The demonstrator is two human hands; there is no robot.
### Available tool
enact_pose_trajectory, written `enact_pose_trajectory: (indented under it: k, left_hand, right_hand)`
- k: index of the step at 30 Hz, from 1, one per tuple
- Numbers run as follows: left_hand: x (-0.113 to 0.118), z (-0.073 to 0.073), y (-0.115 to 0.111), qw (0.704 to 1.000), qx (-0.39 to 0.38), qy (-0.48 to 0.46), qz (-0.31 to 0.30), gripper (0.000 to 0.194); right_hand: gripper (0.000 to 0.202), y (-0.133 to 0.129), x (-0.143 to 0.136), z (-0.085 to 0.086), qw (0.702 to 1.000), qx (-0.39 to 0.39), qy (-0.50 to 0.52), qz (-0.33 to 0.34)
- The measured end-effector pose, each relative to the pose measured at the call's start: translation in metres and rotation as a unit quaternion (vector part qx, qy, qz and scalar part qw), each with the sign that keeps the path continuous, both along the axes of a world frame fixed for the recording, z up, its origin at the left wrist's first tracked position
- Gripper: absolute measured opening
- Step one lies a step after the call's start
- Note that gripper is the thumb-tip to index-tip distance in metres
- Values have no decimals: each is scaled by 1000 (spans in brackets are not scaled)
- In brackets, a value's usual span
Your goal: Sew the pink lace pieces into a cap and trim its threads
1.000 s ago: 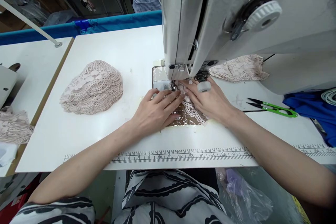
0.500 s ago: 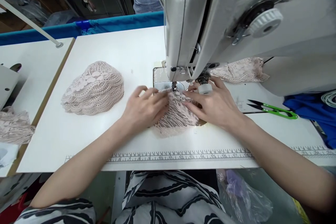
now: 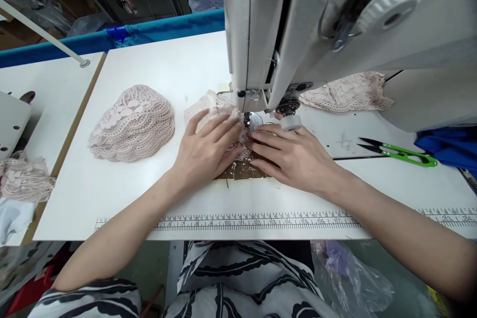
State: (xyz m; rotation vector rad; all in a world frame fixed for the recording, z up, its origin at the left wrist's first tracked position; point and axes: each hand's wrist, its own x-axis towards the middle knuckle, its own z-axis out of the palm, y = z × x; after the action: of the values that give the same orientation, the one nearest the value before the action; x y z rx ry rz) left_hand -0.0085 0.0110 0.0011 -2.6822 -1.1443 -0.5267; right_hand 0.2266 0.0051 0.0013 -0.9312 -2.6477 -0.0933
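Two hands, left hand and right hand, fingers outstretched, slightly parted, lying on one lace piece under one sewing machine; tabletop carries one lace stack at left, one lace bundle at right, one green snips

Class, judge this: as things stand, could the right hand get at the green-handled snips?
Probably yes: the right hand seems near enough to the snips, with nothing visible blocking the tabletop between. It would likely have to leave the lace first.
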Motion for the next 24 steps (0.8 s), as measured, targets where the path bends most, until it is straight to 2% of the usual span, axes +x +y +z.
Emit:
enact_pose_trajectory:
  k: [3,7,24]
  left_hand:
    - [1,-2,-1,999,-6,0,-51,37]
    - [4,-6,-4,999,12,24,-44,39]
    - [8,-3,-8,998,39,51,-22,38]
  right_hand:
    - [33,1,1,0,1000,22,1,-3]
    - [33,4,2,-5,998,57,28,-2]
    - [30,5,1,-7,998,55,15,-15]
